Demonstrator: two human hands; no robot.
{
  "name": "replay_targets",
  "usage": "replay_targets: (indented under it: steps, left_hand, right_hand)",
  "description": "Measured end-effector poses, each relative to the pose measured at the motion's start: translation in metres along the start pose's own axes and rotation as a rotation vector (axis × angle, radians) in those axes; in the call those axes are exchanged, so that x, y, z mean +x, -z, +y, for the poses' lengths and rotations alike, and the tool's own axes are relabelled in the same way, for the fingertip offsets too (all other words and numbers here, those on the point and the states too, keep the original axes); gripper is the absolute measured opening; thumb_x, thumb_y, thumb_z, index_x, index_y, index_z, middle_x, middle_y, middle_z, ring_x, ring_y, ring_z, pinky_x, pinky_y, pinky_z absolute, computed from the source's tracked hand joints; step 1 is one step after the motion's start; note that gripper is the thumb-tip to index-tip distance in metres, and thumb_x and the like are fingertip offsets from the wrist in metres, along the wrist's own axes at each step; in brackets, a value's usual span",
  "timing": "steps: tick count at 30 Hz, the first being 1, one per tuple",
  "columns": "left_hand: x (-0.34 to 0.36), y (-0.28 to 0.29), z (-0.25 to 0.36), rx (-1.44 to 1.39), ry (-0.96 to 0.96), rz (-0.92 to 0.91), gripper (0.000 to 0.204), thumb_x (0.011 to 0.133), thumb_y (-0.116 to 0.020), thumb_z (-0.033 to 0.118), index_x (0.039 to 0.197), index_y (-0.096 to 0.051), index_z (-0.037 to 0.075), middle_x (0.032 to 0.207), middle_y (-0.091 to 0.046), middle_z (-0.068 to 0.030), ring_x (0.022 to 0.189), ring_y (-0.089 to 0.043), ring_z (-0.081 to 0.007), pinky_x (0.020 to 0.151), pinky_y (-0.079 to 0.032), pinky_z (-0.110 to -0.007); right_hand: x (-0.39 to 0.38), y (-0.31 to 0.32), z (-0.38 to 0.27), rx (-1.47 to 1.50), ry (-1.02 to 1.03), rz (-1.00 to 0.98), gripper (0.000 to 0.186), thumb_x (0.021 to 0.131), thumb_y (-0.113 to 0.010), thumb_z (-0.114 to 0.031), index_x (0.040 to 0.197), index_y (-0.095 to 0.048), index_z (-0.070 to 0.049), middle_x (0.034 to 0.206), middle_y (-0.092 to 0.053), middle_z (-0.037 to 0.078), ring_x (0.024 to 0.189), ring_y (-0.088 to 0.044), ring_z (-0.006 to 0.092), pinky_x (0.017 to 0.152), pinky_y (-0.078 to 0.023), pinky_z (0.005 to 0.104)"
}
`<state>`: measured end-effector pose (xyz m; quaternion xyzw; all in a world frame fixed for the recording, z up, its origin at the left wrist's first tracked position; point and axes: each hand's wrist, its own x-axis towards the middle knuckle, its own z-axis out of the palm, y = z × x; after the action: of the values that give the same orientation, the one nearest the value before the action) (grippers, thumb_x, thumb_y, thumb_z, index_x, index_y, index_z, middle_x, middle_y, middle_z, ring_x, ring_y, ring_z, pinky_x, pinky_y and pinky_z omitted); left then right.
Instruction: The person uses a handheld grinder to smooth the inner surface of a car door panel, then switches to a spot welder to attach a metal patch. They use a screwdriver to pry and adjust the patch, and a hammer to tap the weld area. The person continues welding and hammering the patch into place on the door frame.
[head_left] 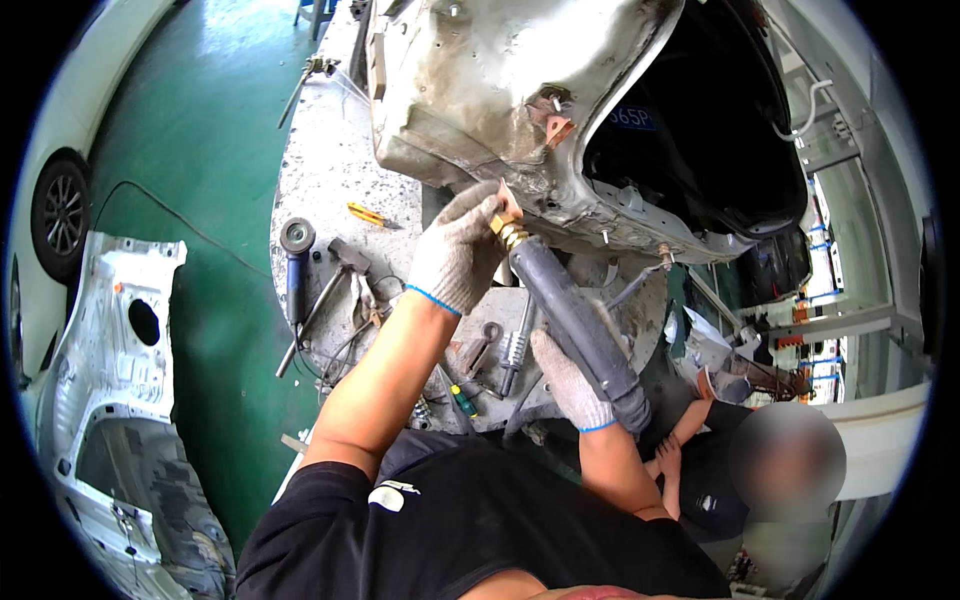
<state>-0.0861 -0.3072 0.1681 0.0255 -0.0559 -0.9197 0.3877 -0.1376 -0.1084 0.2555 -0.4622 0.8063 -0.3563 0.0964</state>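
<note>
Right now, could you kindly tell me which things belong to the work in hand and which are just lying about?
Seemingly in use:
dark cylindrical tool in right hand
brass fitting
copper-coloured tip at left hand
pale car bodywork

Seemingly lying about:
yellow cutter
grinder
hammer
screwdriver

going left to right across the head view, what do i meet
Car wheel, angle grinder, yellow utility knife, left gloved hand, grey cylindrical tool, co-worker's black shirt.
</note>
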Motion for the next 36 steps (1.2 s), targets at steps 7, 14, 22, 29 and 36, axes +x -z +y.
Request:
replay_targets:
  steps: [7,14,22,29,36]
  left_hand:
    - [0.053,-0.014,0.014,0.077,0.131,-0.028,0.035,0.100,-0.062,0.006,0.133,-0.059,-0.006,0.116,-0.072,-0.0152,0.098,-0.070,-0.0235,0.082,-0.057,-0.037]
    - [0.085,-0.021,0.013,0.153,0.205,-0.037,0.035,0.100,-0.066,0.009,0.131,-0.061,-0.005,0.099,-0.070,-0.0095,0.079,-0.064,-0.0189,0.070,-0.053,-0.030]
    - [0.097,-0.034,0.002,-0.029,0.221,-0.010,0.028,0.102,-0.062,0.009,0.127,-0.064,-0.002,0.094,-0.068,-0.0062,0.072,-0.060,-0.0151,0.061,-0.048,-0.027]
    - [0.098,-0.036,0.004,-0.017,0.225,0.049,0.026,0.102,-0.061,0.008,0.126,-0.065,-0.002,0.090,-0.068,-0.0045,0.071,-0.059,-0.0131,0.058,-0.047,-0.024]
    - [0.103,-0.033,0.001,-0.027,0.218,0.074,0.025,0.102,-0.062,0.008,0.125,-0.066,-0.001,0.089,-0.066,-0.0033,0.070,-0.059,-0.0126,0.058,-0.048,-0.024]
  right_hand:
    - [0.037,-0.005,0.013,0.002,-0.001,0.121,0.042,0.086,-0.078,0.003,0.125,-0.062,-0.003,0.106,-0.067,0.005,0.098,-0.065,0.0152,0.087,-0.054,0.0318]
    - [0.058,-0.011,0.014,0.051,-0.036,0.182,0.039,0.087,-0.077,0.005,0.123,-0.062,-0.004,0.105,-0.068,0.004,0.096,-0.065,0.0128,0.083,-0.055,0.0293]
    - [0.073,-0.012,0.022,0.079,-0.029,0.219,0.041,0.089,-0.076,0.005,0.126,-0.060,-0.005,0.107,-0.067,0.004,0.094,-0.065,0.0112,0.080,-0.056,0.0264]
    - [0.078,-0.012,0.011,0.155,-0.095,0.211,0.041,0.089,-0.076,0.006,0.125,-0.060,-0.005,0.106,-0.066,0.004,0.091,-0.065,0.0112,0.078,-0.058,0.0258]
    - [0.080,-0.010,0.007,0.171,-0.131,0.192,0.037,0.090,-0.075,0.005,0.124,-0.062,-0.004,0.107,-0.067,0.005,0.092,-0.066,0.0111,0.078,-0.058,0.0253]
